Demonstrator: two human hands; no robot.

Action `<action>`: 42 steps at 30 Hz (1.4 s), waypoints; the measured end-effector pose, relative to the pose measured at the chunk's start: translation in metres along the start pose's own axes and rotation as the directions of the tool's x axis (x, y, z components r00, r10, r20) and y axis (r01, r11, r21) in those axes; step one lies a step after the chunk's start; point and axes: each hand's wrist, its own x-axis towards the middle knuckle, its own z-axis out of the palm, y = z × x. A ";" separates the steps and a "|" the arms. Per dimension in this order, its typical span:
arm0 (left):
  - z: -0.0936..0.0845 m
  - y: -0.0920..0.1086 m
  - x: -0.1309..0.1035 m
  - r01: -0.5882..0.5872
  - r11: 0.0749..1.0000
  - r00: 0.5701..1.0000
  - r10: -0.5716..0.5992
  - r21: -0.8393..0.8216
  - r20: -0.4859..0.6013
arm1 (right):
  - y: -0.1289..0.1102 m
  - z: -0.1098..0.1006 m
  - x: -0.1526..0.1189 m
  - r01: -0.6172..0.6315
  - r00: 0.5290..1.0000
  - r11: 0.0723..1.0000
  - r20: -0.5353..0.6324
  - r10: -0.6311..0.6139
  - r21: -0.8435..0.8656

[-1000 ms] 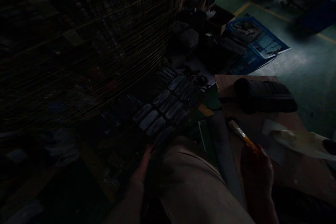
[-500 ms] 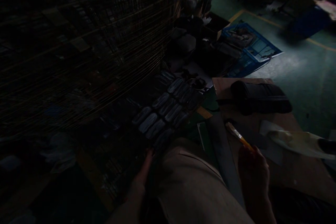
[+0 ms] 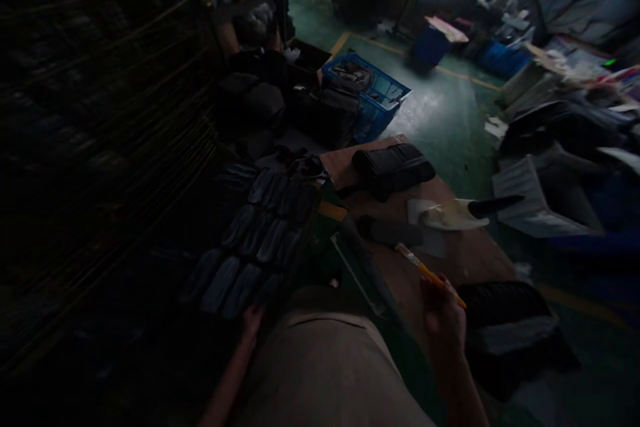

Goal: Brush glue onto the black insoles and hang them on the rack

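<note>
My right hand (image 3: 444,310) is closed around the yellow handle of a paintbrush (image 3: 430,275), its pale bristles pointing up and left over a brown board (image 3: 465,257). Just beyond the bristles lies a flat, dark sole-shaped piece (image 3: 393,231). A pale, translucent container (image 3: 447,215) with a dark handle-like part rests on a light sheet behind it. Down on the left, my left hand (image 3: 253,317) is at the near edge of several rows of dark, streaked oval pieces (image 3: 240,280). Darkness hides its fingertips, and whether it grips a piece is unclear.
Dark bundles lie on the board, one at the far end (image 3: 395,168) and another near my right arm (image 3: 507,320). A blue crate (image 3: 377,110) stands beyond it. Rack bars (image 3: 165,167) line the left; a grey bin (image 3: 530,203) is at the right.
The view has swung right, so more of the board and the floor at the right shows. My right hand still holds the paintbrush, and its bristles are now close to the sole-shaped piece.
</note>
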 end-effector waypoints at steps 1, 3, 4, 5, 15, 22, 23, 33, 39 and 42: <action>0.009 0.014 0.003 -0.039 0.999 0.999 0.039 0.005 0.031 | -0.001 -0.004 0.006 -0.017 0.999 0.999 -0.031 0.018 0.047; 0.032 0.049 0.004 -0.136 0.991 0.983 0.135 -0.003 0.121 | -0.003 -0.009 0.018 -0.021 0.997 0.993 -0.066 0.029 0.117; 0.046 0.068 0.001 -0.193 0.981 0.964 0.192 -0.011 0.182 | -0.005 -0.010 0.023 -0.006 0.997 0.991 -0.070 0.015 0.132; 0.061 0.089 -0.004 -0.246 0.969 0.938 0.244 -0.023 0.248 | -0.007 -0.011 0.029 0.018 0.997 0.990 -0.071 -0.008 0.142; 0.229 0.237 -0.069 -0.589 0.806 0.747 0.519 0.052 0.417 | -0.039 -0.004 0.118 0.392 0.912 0.906 -0.061 -0.405 -0.162; 0.256 0.248 -0.062 -0.642 0.732 0.760 0.568 0.228 0.316 | -0.026 0.019 0.190 0.609 0.792 0.651 0.301 -0.532 -0.453; 0.255 0.249 -0.061 -0.627 0.742 0.772 0.552 0.236 0.315 | -0.023 0.021 0.197 0.622 0.782 0.629 0.323 -0.534 -0.466; 0.243 0.254 -0.074 -0.777 0.368 0.566 0.763 0.510 0.312 | -0.007 0.016 0.237 0.678 0.734 0.491 0.460 -0.501 -0.547; 0.277 0.277 -0.091 -0.876 -0.272 0.176 0.589 0.399 0.789 | -0.009 0.004 0.231 0.745 0.666 0.380 0.630 -0.399 -0.548; 0.298 0.284 -0.089 -0.861 -0.368 0.180 0.427 0.352 0.886 | -0.015 -0.006 0.223 0.792 0.610 0.300 0.701 -0.369 -0.532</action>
